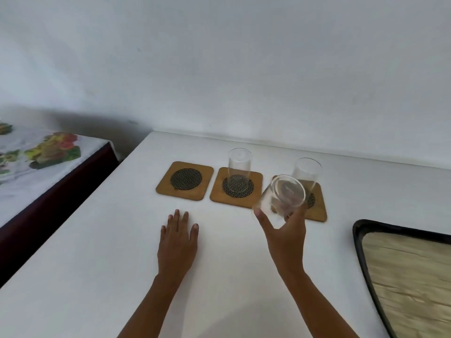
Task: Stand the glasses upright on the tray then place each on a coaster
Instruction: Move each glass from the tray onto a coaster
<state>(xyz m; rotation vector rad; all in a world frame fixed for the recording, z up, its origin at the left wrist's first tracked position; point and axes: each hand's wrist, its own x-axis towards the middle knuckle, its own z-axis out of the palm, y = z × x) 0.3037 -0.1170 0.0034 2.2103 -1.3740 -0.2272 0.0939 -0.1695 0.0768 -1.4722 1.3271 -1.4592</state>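
Three wooden coasters with dark mesh centres lie in a row on the white table. The left coaster (pixel 184 180) is bare. A clear glass (pixel 239 167) stands upright on the middle coaster (pixel 236 187). Another clear glass (pixel 306 172) stands on the right coaster (pixel 317 206). My right hand (pixel 285 236) grips a third clear glass (pixel 280 198), tilted, its mouth facing me, held above the table in front of the right coaster. My left hand (pixel 177 242) rests flat on the table, fingers apart, holding nothing. The black-rimmed tray (pixel 358 242) with a woven beige base sits at the right, with nothing on the part in view.
The white table (pixel 97 264) meets a white wall at the back. To the left, lower down, is a surface covered with a floral cloth (pixel 41 154) over a dark edge. The tray runs out of view at the right.
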